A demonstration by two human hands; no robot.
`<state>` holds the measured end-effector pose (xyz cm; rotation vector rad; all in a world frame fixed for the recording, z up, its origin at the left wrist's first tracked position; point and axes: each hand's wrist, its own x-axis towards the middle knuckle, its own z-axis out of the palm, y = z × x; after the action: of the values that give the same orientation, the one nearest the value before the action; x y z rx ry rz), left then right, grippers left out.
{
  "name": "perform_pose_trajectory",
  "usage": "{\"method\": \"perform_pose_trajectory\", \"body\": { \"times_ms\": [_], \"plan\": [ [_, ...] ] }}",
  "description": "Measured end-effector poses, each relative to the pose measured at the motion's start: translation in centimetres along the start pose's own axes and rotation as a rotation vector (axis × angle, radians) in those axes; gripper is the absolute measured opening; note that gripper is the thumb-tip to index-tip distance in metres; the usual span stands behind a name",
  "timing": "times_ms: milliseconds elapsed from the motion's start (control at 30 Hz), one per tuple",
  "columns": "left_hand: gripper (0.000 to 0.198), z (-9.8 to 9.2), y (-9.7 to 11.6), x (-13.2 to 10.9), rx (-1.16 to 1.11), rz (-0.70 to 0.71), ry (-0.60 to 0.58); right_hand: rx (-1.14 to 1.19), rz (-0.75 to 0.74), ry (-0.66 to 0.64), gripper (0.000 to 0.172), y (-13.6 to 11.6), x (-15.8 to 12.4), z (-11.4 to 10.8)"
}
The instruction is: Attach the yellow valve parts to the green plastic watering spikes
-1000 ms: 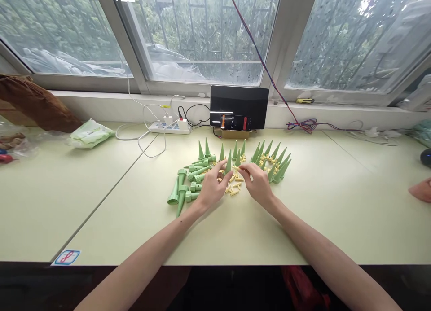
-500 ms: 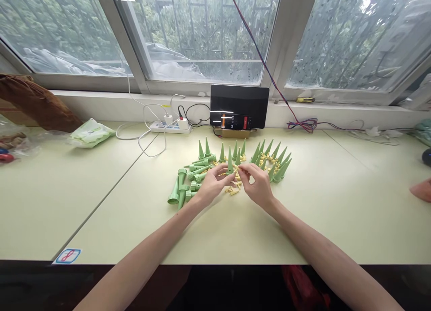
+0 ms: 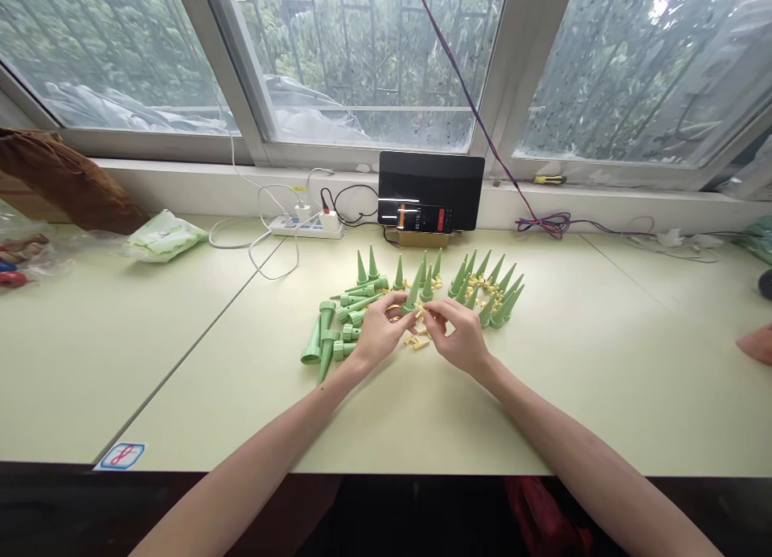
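My left hand [image 3: 384,329] is closed round the base of a green plastic spike [image 3: 413,290], which points up and leans a little to the right. Close beside it, my right hand [image 3: 457,332] pinches a small yellow peg [image 3: 425,308] at the spike's lower end. Fingers partly hide where peg and spike meet. Loose yellow pegs [image 3: 417,341] lie on the table under the hands. To the left, several green spikes [image 3: 326,332] lie on their sides in a pile. More spikes [image 3: 503,296] stand upright at the right, around scattered yellow pegs.
A phone [image 3: 425,218] leans on a dark tablet [image 3: 431,179] at the back. Left of it are a power strip [image 3: 307,226] with white cables and a green-white packet [image 3: 166,237]. A bundle of red-blue wire [image 3: 546,223] lies at the back right. Another person's hand [image 3: 753,344] shows at the right edge.
The held spike has tipped from nearly upright to leaning right. My right hand has shifted slightly left with the peg, closer to the spike's base.
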<state>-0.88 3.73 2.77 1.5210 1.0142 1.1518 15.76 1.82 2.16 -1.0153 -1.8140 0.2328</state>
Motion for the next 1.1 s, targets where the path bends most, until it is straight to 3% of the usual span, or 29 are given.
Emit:
{"method": "perform_pose_trajectory", "body": {
  "times_ms": [433, 633, 833, 1100],
  "plan": [
    [0.025, 0.17, -0.06, -0.43, 0.314, 0.202, 0.11, 0.032, 0.006, -0.008, 0.011, 0.17, -0.28, 0.33],
    [0.023, 0.1, -0.36, -0.32, 0.374, 0.305, 0.107, 0.088, -0.005, -0.004, 0.011, 0.27, -0.39, 0.46],
    [0.018, -0.05, -0.62, -0.32, 0.394, 0.329, 0.084, 0.107, 0.007, -0.021, 0.013, 0.43, -0.58, 0.66],
    [0.018, 0.24, -0.46, -0.34, 0.48, 0.364, 0.159, 0.112, 0.092, -0.032, 0.016, 0.51, -0.47, 0.65]
  ]
}}
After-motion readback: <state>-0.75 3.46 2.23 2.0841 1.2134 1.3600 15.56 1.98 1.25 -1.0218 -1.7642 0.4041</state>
